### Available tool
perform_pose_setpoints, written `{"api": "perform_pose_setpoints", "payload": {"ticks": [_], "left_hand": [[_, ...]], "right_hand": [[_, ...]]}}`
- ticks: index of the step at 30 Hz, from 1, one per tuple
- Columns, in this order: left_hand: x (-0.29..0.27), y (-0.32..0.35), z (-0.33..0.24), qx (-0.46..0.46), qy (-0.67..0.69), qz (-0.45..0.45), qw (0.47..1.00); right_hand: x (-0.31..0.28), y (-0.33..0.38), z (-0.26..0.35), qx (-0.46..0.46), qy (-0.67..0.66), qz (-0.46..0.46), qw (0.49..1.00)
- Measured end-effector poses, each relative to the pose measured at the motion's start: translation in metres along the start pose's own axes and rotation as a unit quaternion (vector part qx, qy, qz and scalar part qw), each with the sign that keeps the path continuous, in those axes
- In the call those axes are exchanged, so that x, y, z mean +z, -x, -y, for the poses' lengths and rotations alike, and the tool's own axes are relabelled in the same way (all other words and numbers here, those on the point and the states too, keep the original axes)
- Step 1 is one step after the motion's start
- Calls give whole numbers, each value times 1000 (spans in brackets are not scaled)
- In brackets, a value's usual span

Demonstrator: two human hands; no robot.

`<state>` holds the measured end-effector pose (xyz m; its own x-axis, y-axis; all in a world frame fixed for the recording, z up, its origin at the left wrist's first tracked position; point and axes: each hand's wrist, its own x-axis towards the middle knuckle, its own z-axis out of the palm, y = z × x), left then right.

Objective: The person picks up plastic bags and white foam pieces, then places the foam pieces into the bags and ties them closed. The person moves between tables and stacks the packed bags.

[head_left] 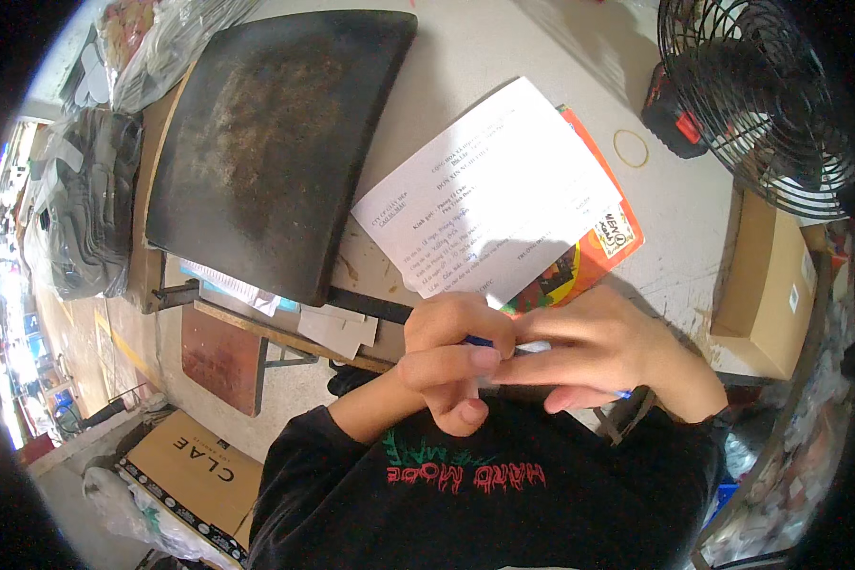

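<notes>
Centrally: left hand [451, 356] and right hand [603, 356], both clamped on a blue pen [478, 341], at the tabletop [465, 57] edge, just below a printed sheet [489, 195].

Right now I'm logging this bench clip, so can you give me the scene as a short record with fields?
left hand: fist closed on a blue pen
right hand: fingers on the pen's pale end
paper: white printed sheet, lying on an orange packet
pad: dark, worn, on the table's left part
fan: black, top right
rubber band: beside the fan
box: cardboard, at the right edge
</notes>
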<state>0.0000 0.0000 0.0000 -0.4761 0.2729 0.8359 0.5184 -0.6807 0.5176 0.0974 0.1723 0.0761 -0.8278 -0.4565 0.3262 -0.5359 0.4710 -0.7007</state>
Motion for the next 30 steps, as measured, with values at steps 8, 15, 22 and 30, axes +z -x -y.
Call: {"api": "perform_pose_setpoints", "payload": {"ticks": [8,15,22,30], "left_hand": [[-16,-21,-2,-16,-12,127,992],[-22,-21,-8,-89,-9,159,983],[1,-21,-11,27,-70,-64,995],[-63,-29,-54,-56,-385,159,908]], "right_hand": [[11,-8,8,17,61,58,996],[19,-3,2,-12,126,25,992],[-35,23,-4,65,106,-250,960],[-60,48,-25,359,427,-142,818]]}}
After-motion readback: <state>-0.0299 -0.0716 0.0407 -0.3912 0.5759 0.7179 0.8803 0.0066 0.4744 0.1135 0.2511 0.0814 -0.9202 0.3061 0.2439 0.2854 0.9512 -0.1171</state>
